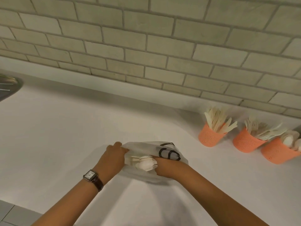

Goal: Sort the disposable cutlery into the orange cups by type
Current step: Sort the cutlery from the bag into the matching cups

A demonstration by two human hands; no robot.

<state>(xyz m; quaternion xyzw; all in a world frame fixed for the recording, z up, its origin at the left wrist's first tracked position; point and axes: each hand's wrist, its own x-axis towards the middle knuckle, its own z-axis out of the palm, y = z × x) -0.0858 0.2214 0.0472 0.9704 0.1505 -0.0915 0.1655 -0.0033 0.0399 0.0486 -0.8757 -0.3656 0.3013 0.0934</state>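
Observation:
A translucent plastic bag (169, 150) with black lettering lies on the white counter (65, 136). A stack of pale spoons (145, 163) shows at its mouth. My left hand (114, 158) grips the bag's left edge. My right hand (164, 168) reaches into the bag, fingers hidden around the spoon stack. At the right stand three orange mesh cups: the left cup (209, 136) with knives, the middle cup (246, 141) with forks, the right cup (276, 152) with spoons.
A brick-tiled wall (146, 46) runs behind the counter. A metal sink rim (9, 87) shows at the far left. The counter's front edge and grey floor tiles (9, 214) lie at the lower left.

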